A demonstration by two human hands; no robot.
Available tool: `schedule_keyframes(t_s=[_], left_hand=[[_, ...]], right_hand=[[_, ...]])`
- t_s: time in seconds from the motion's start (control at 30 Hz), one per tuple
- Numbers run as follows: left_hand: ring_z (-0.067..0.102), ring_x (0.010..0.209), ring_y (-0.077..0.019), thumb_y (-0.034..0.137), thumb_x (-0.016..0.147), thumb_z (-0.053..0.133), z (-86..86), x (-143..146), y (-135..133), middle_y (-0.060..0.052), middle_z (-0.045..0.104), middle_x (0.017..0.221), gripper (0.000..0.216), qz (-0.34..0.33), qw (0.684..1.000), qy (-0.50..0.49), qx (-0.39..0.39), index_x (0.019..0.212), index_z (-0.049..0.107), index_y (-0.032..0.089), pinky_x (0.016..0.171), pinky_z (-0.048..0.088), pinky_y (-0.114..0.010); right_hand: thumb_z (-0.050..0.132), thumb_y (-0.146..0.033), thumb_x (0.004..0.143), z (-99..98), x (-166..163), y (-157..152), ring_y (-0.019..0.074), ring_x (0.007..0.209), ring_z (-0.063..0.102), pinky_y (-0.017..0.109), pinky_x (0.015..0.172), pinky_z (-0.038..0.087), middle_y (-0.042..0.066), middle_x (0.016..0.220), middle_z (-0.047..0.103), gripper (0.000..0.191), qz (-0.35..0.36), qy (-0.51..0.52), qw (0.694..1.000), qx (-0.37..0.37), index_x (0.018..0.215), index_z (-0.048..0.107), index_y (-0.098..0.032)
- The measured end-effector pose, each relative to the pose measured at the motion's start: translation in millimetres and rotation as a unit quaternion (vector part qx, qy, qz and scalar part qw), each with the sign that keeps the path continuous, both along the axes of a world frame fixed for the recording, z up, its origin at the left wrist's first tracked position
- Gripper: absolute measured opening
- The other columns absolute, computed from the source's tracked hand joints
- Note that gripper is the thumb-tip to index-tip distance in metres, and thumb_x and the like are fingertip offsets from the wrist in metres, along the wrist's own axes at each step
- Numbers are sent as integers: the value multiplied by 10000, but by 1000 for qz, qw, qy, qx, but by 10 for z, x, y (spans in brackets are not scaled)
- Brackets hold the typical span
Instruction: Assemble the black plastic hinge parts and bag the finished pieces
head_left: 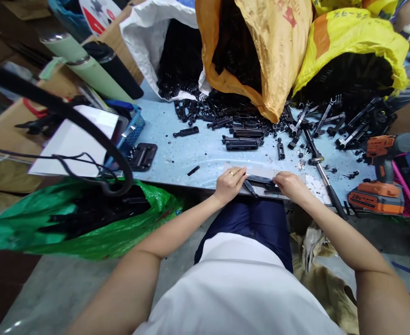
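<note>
My left hand [228, 183] and my right hand [290, 184] are at the near edge of a light blue table [198, 153]. Both are closed on the ends of a long black metal part [260, 180] that lies across the edge between them. A thin black arm of the part [250, 188] juts down toward my lap. A ring shows on my left hand. More black parts of the same kind lie stacked [243, 139] just beyond my hands.
White [145, 32], orange [278, 51] and yellow [351, 42] sacks spill black parts over the far table. An orange cordless drill [382, 177] lies at the right. A green bag of parts [86, 218] sits left of my lap, with a white sheet [75, 139] above it.
</note>
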State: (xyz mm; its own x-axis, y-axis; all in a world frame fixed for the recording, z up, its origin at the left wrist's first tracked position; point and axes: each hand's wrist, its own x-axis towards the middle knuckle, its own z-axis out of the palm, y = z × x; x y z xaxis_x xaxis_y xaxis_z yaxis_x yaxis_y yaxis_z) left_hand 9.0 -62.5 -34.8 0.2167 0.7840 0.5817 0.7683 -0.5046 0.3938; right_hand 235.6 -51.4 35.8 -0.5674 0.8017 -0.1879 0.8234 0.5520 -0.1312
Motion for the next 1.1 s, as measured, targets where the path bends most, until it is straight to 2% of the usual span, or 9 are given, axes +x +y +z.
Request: schedule_keyframes(t_s=[0.1, 0.23, 0.3, 0.4, 0.5, 0.63, 0.87, 1.0, 1.1], left_hand=[[604, 864, -215, 403, 863, 447, 92, 60, -158, -119, 654, 853, 328, 72, 996, -2, -49, 929, 620, 133, 762, 482, -331], [619, 748, -237, 395, 796, 526, 202, 293, -362, -102, 647, 680, 286, 131, 956, 80, -249, 726, 645, 145, 624, 471, -307], [634, 756, -239, 352, 798, 519, 229, 442, -381, -110, 667, 718, 260, 133, 925, 107, -340, 766, 666, 139, 625, 468, -300], [649, 774, -227, 255, 840, 440, 233, 587, -320, -124, 687, 789, 271, 145, 893, 113, -411, 841, 678, 127, 661, 465, -293], [654, 780, -228, 236, 847, 418, 217, 578, -259, -133, 690, 797, 293, 149, 888, 112, -420, 838, 686, 119, 668, 464, -289], [653, 781, -231, 341, 815, 484, 196, 480, -251, -124, 690, 777, 298, 129, 907, 111, -384, 811, 696, 132, 663, 468, -279], [649, 815, -244, 283, 816, 480, 145, 490, -228, -146, 688, 802, 282, 115, 911, 114, -379, 852, 696, 106, 699, 477, -295], [646, 814, -233, 274, 842, 449, 155, 495, -219, -148, 683, 811, 293, 124, 907, 112, -386, 876, 686, 106, 706, 474, -289], [644, 831, -235, 327, 856, 453, 215, 501, -226, -139, 680, 832, 308, 120, 893, 121, -417, 898, 670, 112, 713, 469, -291]], right_hand=[[452, -261, 888, -120, -70, -1, 204, 807, 597, 296, 723, 462, 107, 854, 634, 233, 6, 75, 996, 44, 958, 639, -142], [381, -405, 907, -355, -366, -4, 217, 1033, 533, 340, 859, 456, 146, 1177, 531, 432, 59, 215, 970, 95, 1237, 504, -156], [311, -401, 927, -480, -512, 12, 203, 1029, 528, 326, 849, 467, 141, 1179, 518, 446, 75, 241, 964, 80, 1249, 498, -155], [272, -377, 938, -609, -605, 46, 199, 982, 530, 337, 850, 466, 123, 1083, 552, 442, 78, 245, 964, 66, 1242, 511, -163], [277, -362, 938, -651, -594, 69, 202, 950, 522, 361, 859, 454, 103, 1045, 556, 423, 75, 237, 966, 66, 1260, 501, -203], [248, -338, 944, -658, -593, 71, 205, 915, 512, 367, 840, 455, 100, 1014, 555, 434, 38, 235, 969, 69, 1305, 454, -212], [302, -361, 930, -609, -648, 50, 222, 899, 495, 383, 839, 443, 113, 1029, 551, 417, 21, 180, 982, 48, 1248, 526, -212], [347, -376, 917, -551, -665, 12, 241, 936, 504, 406, 855, 427, 116, 1050, 569, 397, -30, 185, 982, 0, 1213, 559, -217], [416, -420, 887, -535, -744, 114, 227, 1000, 518, 381, 901, 404, 93, 1084, 584, 378, -91, 270, 955, -88, 1151, 599, -220]])
